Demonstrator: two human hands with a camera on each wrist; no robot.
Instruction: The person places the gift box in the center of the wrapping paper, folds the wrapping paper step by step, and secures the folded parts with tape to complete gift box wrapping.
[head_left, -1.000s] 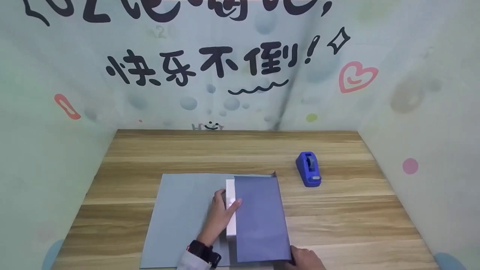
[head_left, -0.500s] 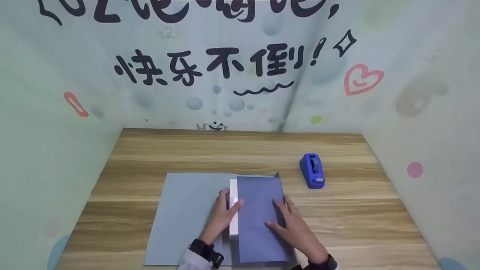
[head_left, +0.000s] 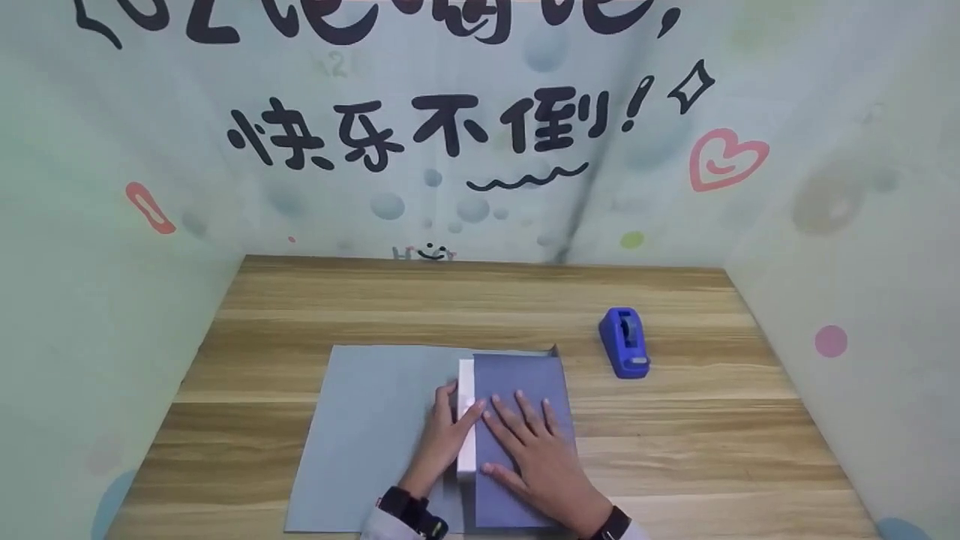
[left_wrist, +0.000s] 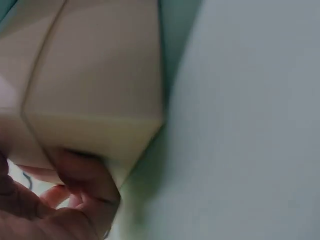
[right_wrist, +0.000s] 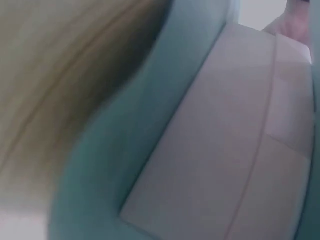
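A white box (head_left: 466,450) lies on a sheet of wrapping paper (head_left: 360,435), pale grey-blue on its upper side. The sheet's right part is folded over the box, showing a darker blue flap (head_left: 517,375). My left hand (head_left: 435,444) grips the box's left side, thumb over the top edge at the flap, fingers bent against the side. My right hand (head_left: 544,461) rests flat on the flap with fingers spread. The left wrist view shows the box end (left_wrist: 100,65) close up beside curled fingers (left_wrist: 82,175). In the right wrist view, paper (right_wrist: 145,100) stands around the box end (right_wrist: 200,140).
A blue tape dispenser (head_left: 624,343) stands on the wooden table (head_left: 720,442), right of the paper and further back. A printed cloth backdrop (head_left: 480,210) rises behind the table, and pale walls (head_left: 847,277) flank both sides.
My right hand has come up from the paper's lower right corner, passed over its right edge, and moved left onto the flap, where it now lies flat. The left hand keeps its hold.
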